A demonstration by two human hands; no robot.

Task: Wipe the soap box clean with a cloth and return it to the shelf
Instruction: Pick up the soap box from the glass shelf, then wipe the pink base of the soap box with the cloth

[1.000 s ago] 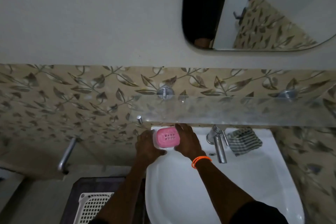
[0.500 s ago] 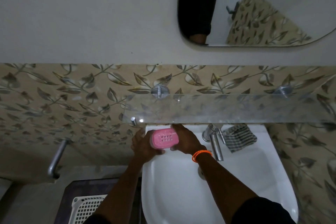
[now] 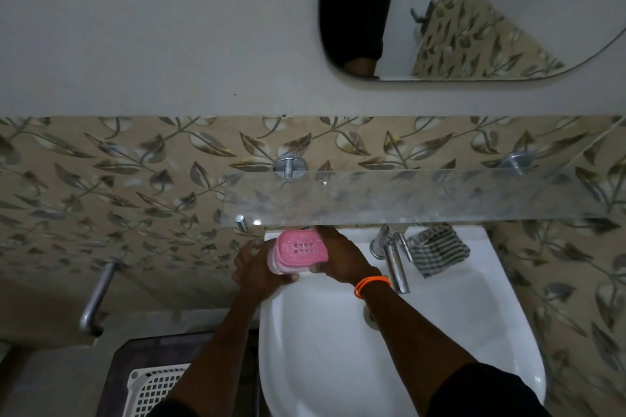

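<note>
A pink soap box with a slotted top is held over the back left rim of the white sink, just below the front edge of the glass shelf. My left hand grips its left end and underside. My right hand, with an orange band on the wrist, grips its right side. The box looks tilted, its right end higher. A checked cloth lies crumpled on the sink's back rim, right of the tap, apart from both hands.
The glass shelf hangs on two chrome wall pegs against leaf-patterned tiles. A mirror is above right. A chrome pipe sticks out of the wall at left. A white perforated basket sits on a dark stand below left.
Both hands have raised the pink soap box slightly toward the shelf's edge and tilted it. The cloth has stayed on the sink rim.
</note>
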